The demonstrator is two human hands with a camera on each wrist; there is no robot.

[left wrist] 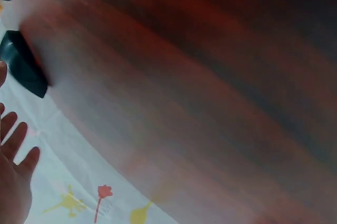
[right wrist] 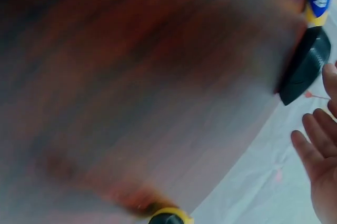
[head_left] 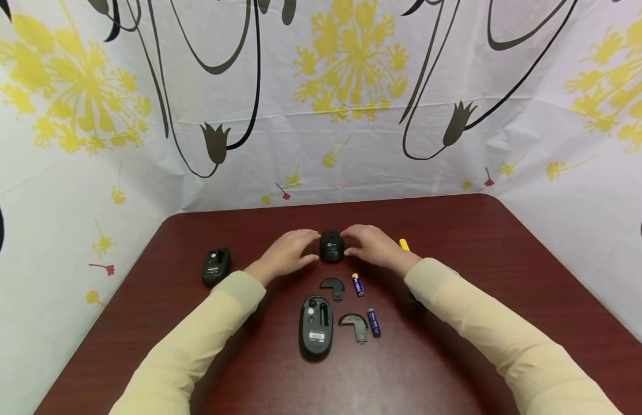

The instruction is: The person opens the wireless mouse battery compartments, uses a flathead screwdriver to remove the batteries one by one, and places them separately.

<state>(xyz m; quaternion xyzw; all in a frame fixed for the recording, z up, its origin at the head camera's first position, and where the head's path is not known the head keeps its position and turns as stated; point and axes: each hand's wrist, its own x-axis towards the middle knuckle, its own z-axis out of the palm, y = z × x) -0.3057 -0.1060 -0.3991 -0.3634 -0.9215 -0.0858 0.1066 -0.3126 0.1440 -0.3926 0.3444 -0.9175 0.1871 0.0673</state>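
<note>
A black computer mouse (head_left: pixel 331 246) sits top side up near the back of the table, between my two hands. On its left is my left hand (head_left: pixel 289 253), fingers loosely bent and fingertips close to its side. My right hand (head_left: pixel 371 246) lies on the other side in a similar pose. Whether the fingertips touch the mouse, I cannot tell. Nearer me lie a dark arc-shaped piece with a tab (head_left: pixel 333 287) and a blue battery (head_left: pixel 358 285). An upturned mouse (head_left: pixel 316 328) shows its battery slot, beside a second arc-shaped piece (head_left: pixel 354 326) and another battery (head_left: pixel 374 323).
Another upturned mouse (head_left: pixel 216 266) lies left of my left forearm. A yellow-ended object (head_left: pixel 404 244) is partly hidden behind my right arm. The dark red table (head_left: pixel 430 374) meets a patterned white cloth (head_left: pixel 310 167) at the back and sides.
</note>
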